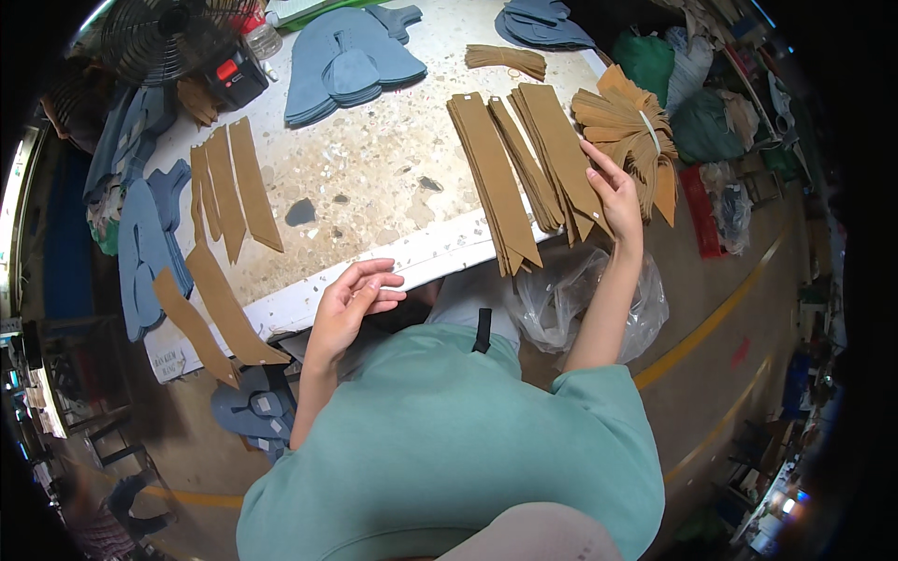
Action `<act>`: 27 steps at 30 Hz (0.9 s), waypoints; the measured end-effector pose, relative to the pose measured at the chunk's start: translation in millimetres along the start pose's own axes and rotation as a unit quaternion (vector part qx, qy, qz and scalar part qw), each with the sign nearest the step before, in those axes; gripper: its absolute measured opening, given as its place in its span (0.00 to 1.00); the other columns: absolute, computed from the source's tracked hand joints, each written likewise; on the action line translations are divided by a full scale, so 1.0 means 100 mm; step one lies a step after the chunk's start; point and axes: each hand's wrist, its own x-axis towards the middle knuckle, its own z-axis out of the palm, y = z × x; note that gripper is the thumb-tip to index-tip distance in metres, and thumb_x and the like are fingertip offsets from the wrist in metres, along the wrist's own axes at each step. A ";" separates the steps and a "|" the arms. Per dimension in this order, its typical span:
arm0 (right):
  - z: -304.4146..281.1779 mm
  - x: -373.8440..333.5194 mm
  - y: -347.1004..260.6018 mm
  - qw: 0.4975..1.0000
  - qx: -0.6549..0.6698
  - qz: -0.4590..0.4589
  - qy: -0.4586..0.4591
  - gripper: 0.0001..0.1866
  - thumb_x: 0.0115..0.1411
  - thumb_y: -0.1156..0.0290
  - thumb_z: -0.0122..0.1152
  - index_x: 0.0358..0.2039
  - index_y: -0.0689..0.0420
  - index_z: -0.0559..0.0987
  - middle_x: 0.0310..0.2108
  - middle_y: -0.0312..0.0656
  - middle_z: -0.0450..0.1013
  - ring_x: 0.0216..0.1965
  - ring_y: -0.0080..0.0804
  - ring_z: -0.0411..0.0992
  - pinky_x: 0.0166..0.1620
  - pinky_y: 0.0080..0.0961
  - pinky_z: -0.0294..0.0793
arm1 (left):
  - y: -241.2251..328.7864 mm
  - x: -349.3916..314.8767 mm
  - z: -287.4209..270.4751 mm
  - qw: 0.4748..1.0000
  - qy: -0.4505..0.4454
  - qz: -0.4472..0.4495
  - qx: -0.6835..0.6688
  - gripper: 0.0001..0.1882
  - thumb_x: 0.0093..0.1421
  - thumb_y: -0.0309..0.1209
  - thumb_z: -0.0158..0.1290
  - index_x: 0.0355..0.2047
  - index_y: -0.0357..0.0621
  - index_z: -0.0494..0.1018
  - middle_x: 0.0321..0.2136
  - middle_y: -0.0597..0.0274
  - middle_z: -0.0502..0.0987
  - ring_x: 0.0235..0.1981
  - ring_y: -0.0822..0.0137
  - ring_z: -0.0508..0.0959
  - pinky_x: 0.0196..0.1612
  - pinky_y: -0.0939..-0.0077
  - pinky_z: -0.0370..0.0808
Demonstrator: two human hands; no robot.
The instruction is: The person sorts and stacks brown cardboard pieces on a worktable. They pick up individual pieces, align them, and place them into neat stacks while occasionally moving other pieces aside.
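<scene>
My right hand (615,201) rests at the right edge of a stack of brown strips (561,154), fingers stretched out and apart. Left of that stack lie a narrow pile of brown strips (528,168) and another stack of pointed brown strips (491,178). A fanned bundle of brown strips (622,131), bound by a pale band, sits just right of my right hand. My left hand (354,301) hovers near the table's front edge, fingers loosely bent and apart, with nothing in it.
Several brown strips (253,187) lie at the table's left. Blue-grey cut pieces (351,65) are stacked at the back, with more blue-grey pieces (145,257) at the left edge. A fan (173,37) stands back left. A clear plastic bag (645,309) hangs below the right front edge.
</scene>
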 end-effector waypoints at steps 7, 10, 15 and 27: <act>0.04 -0.02 -0.26 0.981 -0.193 -0.022 0.010 0.21 0.59 0.76 0.58 0.54 0.58 0.76 0.50 0.40 0.74 0.39 0.22 0.72 0.45 0.18 0.70 | -0.01 0.01 -0.02 1.000 -0.014 -0.002 0.005 0.18 0.70 0.32 0.43 0.56 0.34 0.65 0.45 0.52 0.76 0.44 0.65 0.79 0.49 0.76 0.76; 0.05 -0.28 -0.49 0.938 -0.346 -0.015 0.027 0.25 0.53 0.68 0.67 0.52 0.57 0.76 0.51 0.48 0.72 0.43 0.37 0.75 0.48 0.27 0.72 | 0.00 0.00 -0.01 1.000 -0.016 0.006 0.003 0.18 0.70 0.32 0.43 0.56 0.34 0.65 0.45 0.52 0.76 0.44 0.65 0.79 0.48 0.76 0.76; 0.31 -0.63 -0.51 0.901 -0.428 -0.065 0.037 0.32 0.47 0.70 0.71 0.55 0.55 0.74 0.51 0.49 0.72 0.50 0.46 0.72 0.52 0.34 0.72 | 0.05 -0.02 -0.01 1.000 -0.007 0.022 0.009 0.18 0.70 0.32 0.44 0.55 0.35 0.67 0.45 0.52 0.76 0.44 0.66 0.79 0.47 0.76 0.77; 0.26 -0.38 -0.56 0.893 -0.432 -0.126 0.003 0.21 0.59 0.70 0.61 0.54 0.56 0.75 0.53 0.50 0.70 0.55 0.48 0.68 0.58 0.38 0.65 | 0.32 -1.06 -1.45 0.806 0.525 0.184 0.202 0.14 0.67 0.30 0.49 0.50 0.36 0.72 0.39 0.56 0.79 0.38 0.71 0.80 0.42 0.80 0.76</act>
